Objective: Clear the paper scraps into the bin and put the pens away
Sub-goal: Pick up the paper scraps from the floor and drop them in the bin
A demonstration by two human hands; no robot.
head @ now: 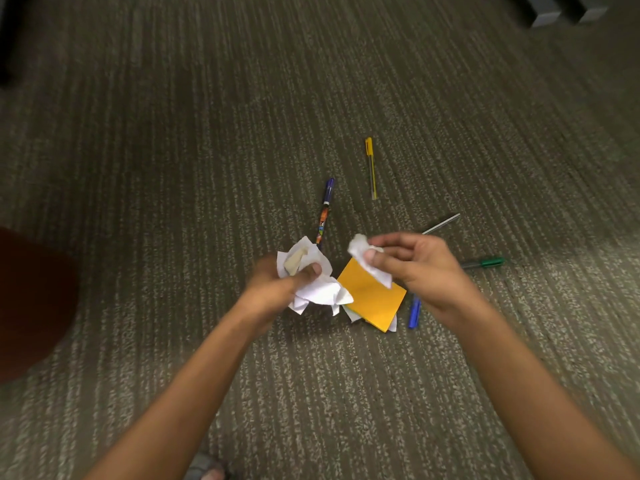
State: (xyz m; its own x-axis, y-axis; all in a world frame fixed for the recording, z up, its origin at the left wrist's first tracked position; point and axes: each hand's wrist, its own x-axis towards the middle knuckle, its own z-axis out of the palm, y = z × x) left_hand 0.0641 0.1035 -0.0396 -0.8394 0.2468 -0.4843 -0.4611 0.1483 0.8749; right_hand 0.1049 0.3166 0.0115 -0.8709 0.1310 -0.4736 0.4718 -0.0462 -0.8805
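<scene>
My left hand (273, 289) grips a crumpled bunch of white paper scraps (317, 289) above the carpet. My right hand (415, 265) pinches a smaller white paper scrap (363, 254) between thumb and fingers. Below them an orange square of paper (372, 299) lies on the floor over more white scraps. Several pens are scattered on the carpet: a purple patterned pen (325, 209), a yellow pen (370, 168), a green pen (485, 262), a blue pen (414, 311) partly hidden by my right hand, and a thin grey refill (441, 223).
The floor is grey-brown striped carpet (207, 150). A dark reddish round object (31, 299) sits at the left edge. Dark furniture legs (561, 8) stand at the top right. A foot (204, 469) shows at the bottom edge.
</scene>
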